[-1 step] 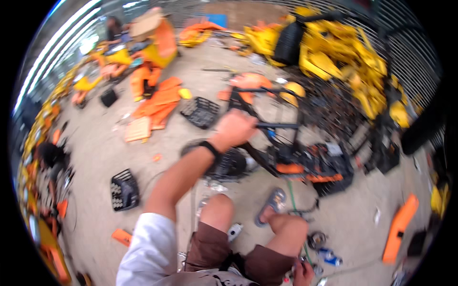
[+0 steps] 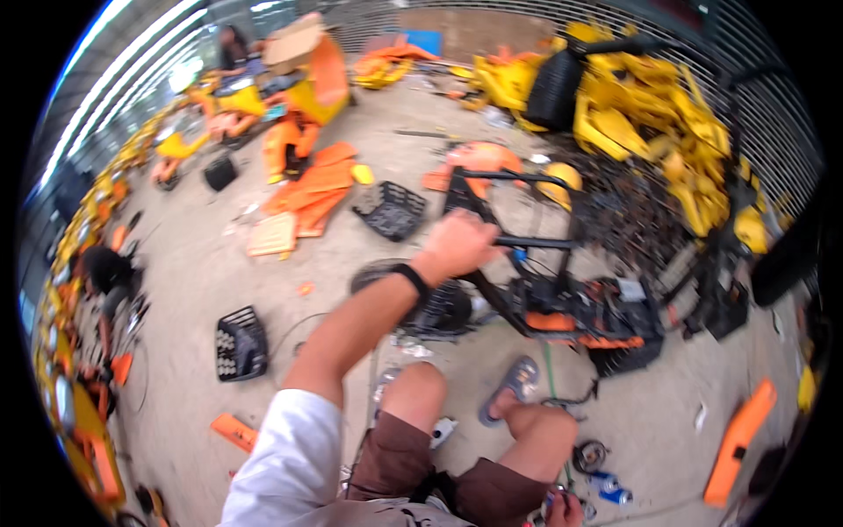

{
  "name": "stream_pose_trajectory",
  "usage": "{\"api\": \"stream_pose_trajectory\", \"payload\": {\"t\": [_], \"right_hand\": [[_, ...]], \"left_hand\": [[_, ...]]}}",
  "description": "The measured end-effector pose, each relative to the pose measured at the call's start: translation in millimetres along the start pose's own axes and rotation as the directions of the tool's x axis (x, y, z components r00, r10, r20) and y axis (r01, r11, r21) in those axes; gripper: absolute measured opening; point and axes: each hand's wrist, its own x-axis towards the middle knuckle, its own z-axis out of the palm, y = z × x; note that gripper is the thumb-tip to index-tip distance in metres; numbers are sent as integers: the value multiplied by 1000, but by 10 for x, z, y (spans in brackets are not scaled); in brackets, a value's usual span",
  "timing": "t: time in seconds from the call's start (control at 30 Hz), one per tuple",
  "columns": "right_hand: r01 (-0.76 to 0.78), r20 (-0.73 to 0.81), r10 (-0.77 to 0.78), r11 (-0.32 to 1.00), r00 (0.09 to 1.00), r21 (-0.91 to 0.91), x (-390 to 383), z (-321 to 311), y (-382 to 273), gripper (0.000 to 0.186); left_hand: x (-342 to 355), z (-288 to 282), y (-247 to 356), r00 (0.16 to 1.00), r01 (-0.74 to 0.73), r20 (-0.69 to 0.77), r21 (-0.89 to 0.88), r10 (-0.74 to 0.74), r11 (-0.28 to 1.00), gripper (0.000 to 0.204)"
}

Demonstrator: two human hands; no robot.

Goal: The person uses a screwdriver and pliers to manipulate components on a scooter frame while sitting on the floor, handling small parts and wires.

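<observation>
My left hand (image 2: 461,241), with a black band on its wrist, is closed round a bar of a black tubular vehicle frame (image 2: 492,299) that lies on the floor ahead of me. A black wheel (image 2: 435,307) sits at the frame's near left side. Dark parts with orange pieces (image 2: 580,329) fill its right end. Low at the bottom edge, my right hand (image 2: 564,509) is closed by my right knee, and what it holds is too small and blurred to name.
Black plastic baskets (image 2: 391,211) stand to the left. Orange panels (image 2: 312,193) lie beyond, and yellow panels (image 2: 650,114) are heaped at the far right. An orange strip (image 2: 740,443) lies right. Near my right foot are blue cans (image 2: 608,487). A person (image 2: 107,272) crouches far left.
The whole scene has shifted rightward in view as my head turned slightly. My left hand is still on the frame, and my right hand stays low by the knee.
</observation>
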Motion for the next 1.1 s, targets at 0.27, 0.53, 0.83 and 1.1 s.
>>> {"api": "stream_pose_trajectory", "payload": {"t": [0.27,0.53,0.83,1.1], "right_hand": [[-157,-17,171,936,985,316,147,178,-584,21],[98,243,-241,870,940,484,742,625,-1538,26],[650,433,-561,756,705,-78,1736,1151,-2177,32],[861,212,-885,305,414,-407,2225,1098,-2771,22]], "left_hand": [[-189,-56,160,995,-5,-100,14,6,1000,45],[-179,-109,288,994,88,-63,-21,-89,996,48],[-338,-134,489,979,130,136,165,-153,978,50],[-463,-500,634,973,167,142,109,-182,980,78]]}}
